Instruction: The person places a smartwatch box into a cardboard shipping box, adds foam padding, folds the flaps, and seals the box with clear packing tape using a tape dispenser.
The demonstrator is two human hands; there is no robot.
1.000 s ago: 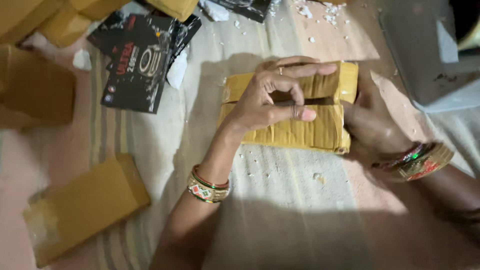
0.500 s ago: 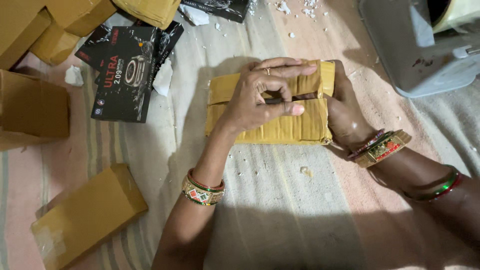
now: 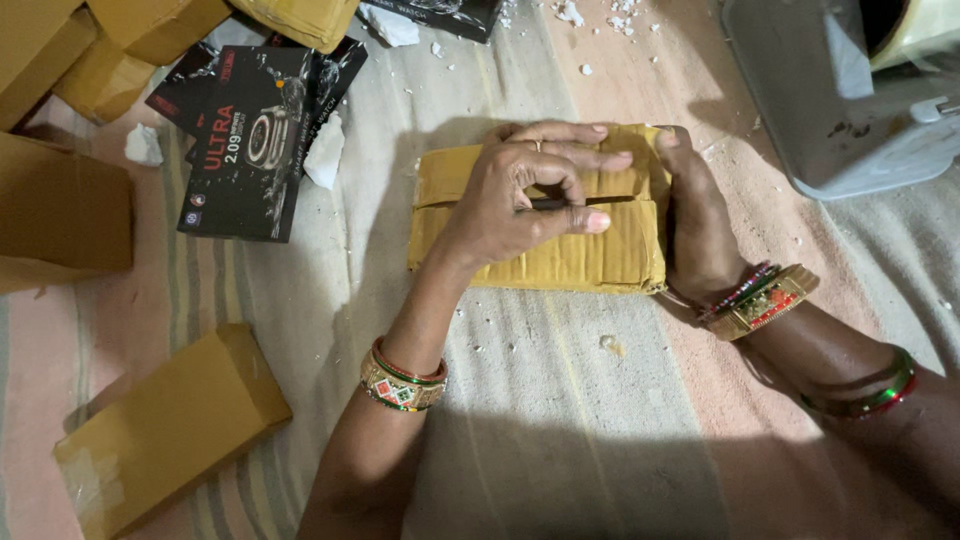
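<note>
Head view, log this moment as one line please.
left hand: flat on parcel, gripping dark tool | right hand: holding parcel's right end | black box: lying left

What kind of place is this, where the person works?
Probably a home packing spot on the floor: both hands press a yellow-brown wrapped parcel on a striped cloth, with similar parcels and black product boxes around.
</note>
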